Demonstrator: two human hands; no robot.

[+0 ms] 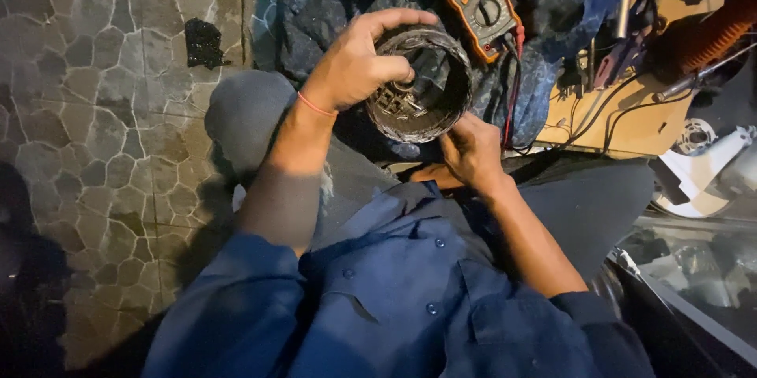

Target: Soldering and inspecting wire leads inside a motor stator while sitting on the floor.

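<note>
A round metal motor part [426,98], ring-shaped with wire windings around its wall, is held above my lap. My left hand [355,63] grips its left rim, fingers curled over the top edge and thumb reaching inside. My right hand [471,149] supports it from below at the lower right, fingers closed against the rim. A thin red band circles my left wrist. I wear a blue buttoned shirt and grey trousers.
An orange and grey multimeter [479,0] with red and black leads lies just beyond the part on blue cloth [544,47]. A wooden board [623,122] with cables and tools sits right. Stone-patterned floor [102,110] spreads left. A white fan piece [702,169] lies far right.
</note>
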